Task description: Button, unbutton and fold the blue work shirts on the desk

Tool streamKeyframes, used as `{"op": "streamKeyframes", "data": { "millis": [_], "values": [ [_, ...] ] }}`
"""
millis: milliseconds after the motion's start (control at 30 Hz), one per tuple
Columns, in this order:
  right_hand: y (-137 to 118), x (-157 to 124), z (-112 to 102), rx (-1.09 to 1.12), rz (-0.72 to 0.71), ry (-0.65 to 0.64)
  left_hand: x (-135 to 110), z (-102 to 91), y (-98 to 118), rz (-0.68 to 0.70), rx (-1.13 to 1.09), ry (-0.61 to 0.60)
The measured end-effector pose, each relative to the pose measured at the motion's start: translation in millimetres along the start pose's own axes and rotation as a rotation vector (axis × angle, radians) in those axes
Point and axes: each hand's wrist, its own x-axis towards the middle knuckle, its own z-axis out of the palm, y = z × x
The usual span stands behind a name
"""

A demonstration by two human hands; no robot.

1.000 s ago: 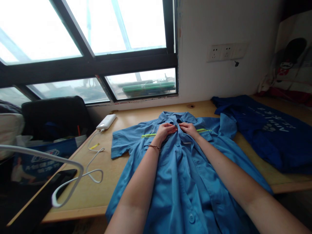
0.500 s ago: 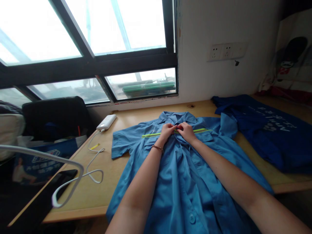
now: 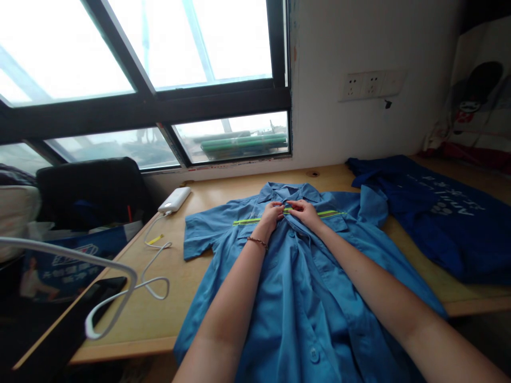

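Observation:
A blue short-sleeved work shirt [image 3: 275, 298] lies front up on the table, its collar [image 3: 287, 190] toward the wall and a yellow-green stripe [image 3: 246, 221] across the chest. At the front opening, just under the collar, my left hand [image 3: 273, 215] pinches one edge of the shirt. Close to its right, my right hand [image 3: 304, 212] grips the other edge with fingers closed, the stripe showing in the small gap between them. Whether a button is between the fingertips I cannot make out. Lower on the front, a blue button [image 3: 314, 355] shows.
A dark blue printed garment [image 3: 435, 218] lies at the right of the wooden table [image 3: 175, 276]. To the left are a white power bank [image 3: 174, 200] with a looping white cable [image 3: 157, 247] and a black phone [image 3: 107, 295]. Beyond stand a window and wall sockets [image 3: 373, 85].
My fingertips have drawn slightly apart at the shirt's front, so more of the stripe shows between them. The shirt has barely shifted otherwise.

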Motion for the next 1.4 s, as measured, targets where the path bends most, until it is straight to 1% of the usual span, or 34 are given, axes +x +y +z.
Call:
{"op": "streamKeyframes", "data": {
  "millis": [167,267,400,633,767,867,967,1067,1133,1200,1233,1300,1333,1400],
  "values": [
    [0,1,-1,0.017,0.054,-0.022,-2,2.0,0,0.015,-0.010,0.027],
    [1,2,0,0.029,0.091,-0.015,-2,3.3,-1,0.028,-0.021,0.047],
    [2,4,1,0.046,0.131,-0.028,-1,3.9,-2,0.065,-0.066,0.057],
    [1,6,0,0.125,0.181,-0.045,0,1.0,-5,0.165,-0.123,0.026],
    [4,4,-6,0.224,0.203,-0.099,-1,2.6,-7,0.229,-0.052,0.025],
    [5,3,-9,0.292,0.238,-0.153,-3,4.7,-8,0.271,0.002,-0.022],
    [4,5,-9,0.276,0.235,-0.177,-3,4.5,-7,0.268,-0.003,-0.062],
    [-3,5,-7,0.086,0.187,-0.139,-1,2.0,-6,0.247,-0.025,-0.073],
    [-11,2,-4,-0.101,0.139,-0.039,0,0.0,-6,0.246,-0.047,-0.064],
    [-23,-5,-1,-0.349,0.051,0.049,2,-1.4,-7,0.273,-0.060,-0.047],
    [-30,-10,1,-0.486,-0.003,0.058,4,-1.9,-8,0.292,-0.061,-0.041],
    [-44,-21,6,-0.764,-0.089,0.026,8,-2.2,-10,0.324,-0.056,-0.033],
    [-50,-26,8,-0.862,-0.094,0.003,10,-2.0,-11,0.331,-0.052,-0.026],
    [-59,-34,12,-1.000,-0.046,-0.006,18,-1.5,-14,0.328,-0.051,0.011]
  ]
}}
